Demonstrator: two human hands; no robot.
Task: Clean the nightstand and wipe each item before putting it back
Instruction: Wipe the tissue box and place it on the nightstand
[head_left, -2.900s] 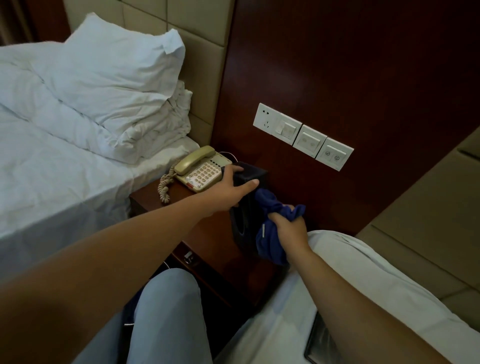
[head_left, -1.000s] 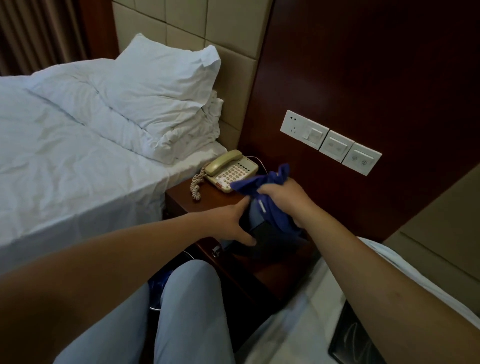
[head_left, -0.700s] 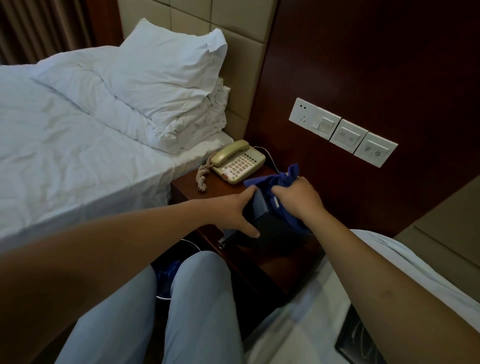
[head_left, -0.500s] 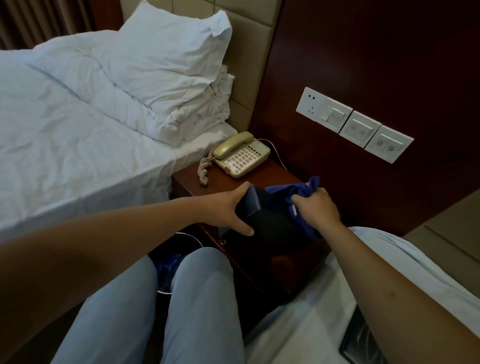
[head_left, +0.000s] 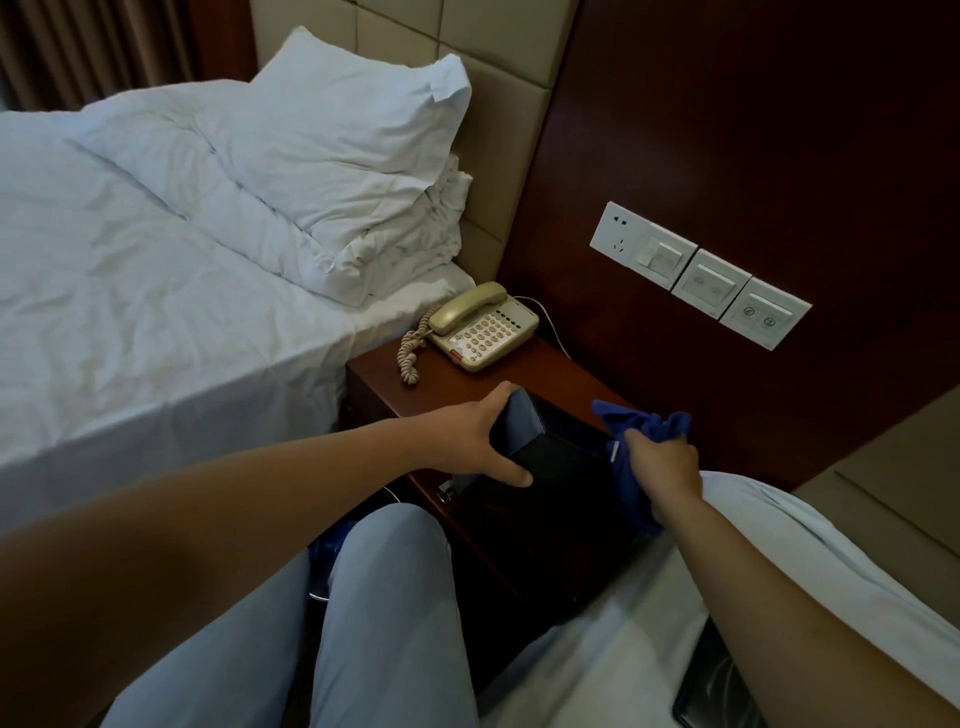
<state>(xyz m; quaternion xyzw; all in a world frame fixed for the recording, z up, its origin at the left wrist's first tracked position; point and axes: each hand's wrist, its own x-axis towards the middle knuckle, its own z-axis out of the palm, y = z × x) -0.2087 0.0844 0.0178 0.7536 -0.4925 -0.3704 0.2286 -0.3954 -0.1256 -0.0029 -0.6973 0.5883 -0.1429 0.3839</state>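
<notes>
A dark wooden nightstand (head_left: 447, 382) stands between two beds. A black box (head_left: 550, 457) lies tilted on its front half, and my left hand (head_left: 483, 441) grips the box's left end, thumb on top and fingers underneath. My right hand (head_left: 662, 467) holds a bunched blue cloth (head_left: 631, 452) against the box's right side; part of the cloth hangs below my wrist. A beige corded telephone (head_left: 483, 327) sits at the nightstand's back left corner.
A white bed with a pillow (head_left: 332, 150) lies to the left. A second white bed (head_left: 779, 561) lies at the right, with a dark flat object (head_left: 711, 691) on it. Wall switches (head_left: 701, 273) sit on the wood panel behind. My knees (head_left: 384, 597) are below the nightstand.
My right hand with the cloth has slid from the top of the box down to its right side. The box has tipped lower on the nightstand, with my left hand still gripping it.
</notes>
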